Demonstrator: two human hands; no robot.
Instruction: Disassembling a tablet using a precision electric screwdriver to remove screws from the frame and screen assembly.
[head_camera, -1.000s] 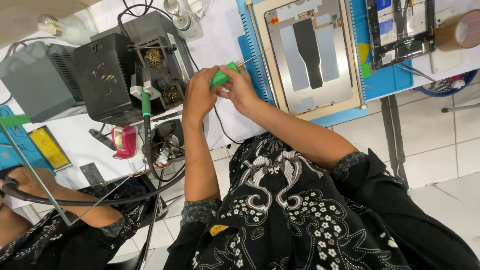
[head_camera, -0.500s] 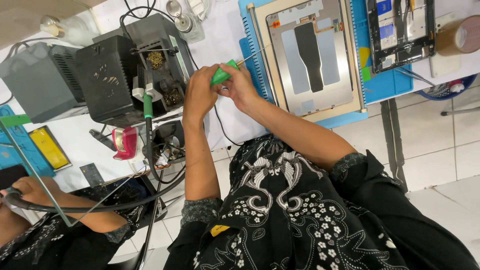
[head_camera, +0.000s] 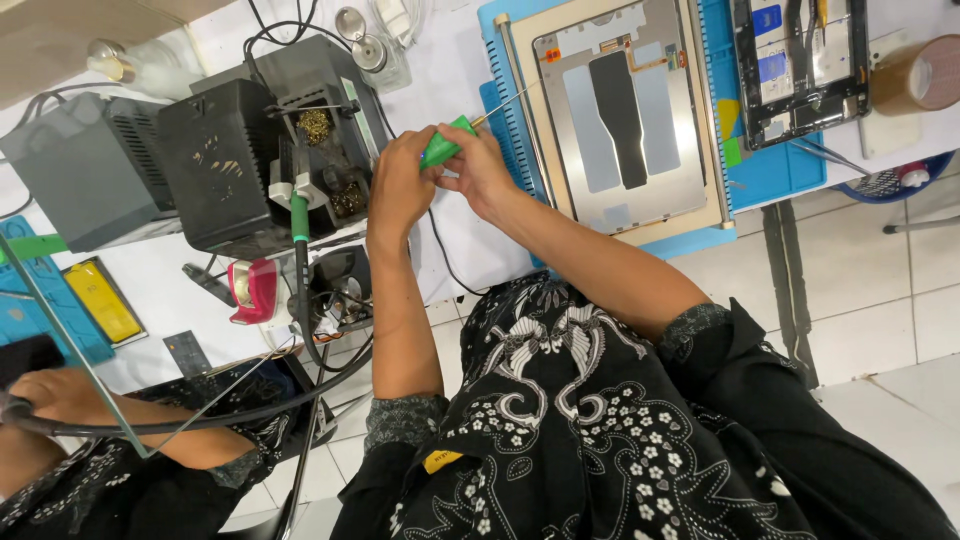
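My left hand (head_camera: 400, 188) and my right hand (head_camera: 482, 168) meet on a green-handled tool (head_camera: 445, 146), and both grip it. Its thin metal tip (head_camera: 505, 102) points toward the left edge of an opened tablet shell (head_camera: 625, 120), a silver panel with a dark strip down its middle. The shell lies on a blue work mat (head_camera: 760, 165). A black cord (head_camera: 440, 250) hangs from under my hands toward my patterned black shirt.
A black soldering station (head_camera: 225, 165) and a grey box (head_camera: 75, 170) stand at the left. A second opened tablet (head_camera: 800, 60) and a brown tape roll (head_camera: 915, 75) lie at the top right. Another person's hand (head_camera: 60, 395) works at the lower left.
My hands stay closed on the green tool in nearly the same spot. Only the view has shifted a little.
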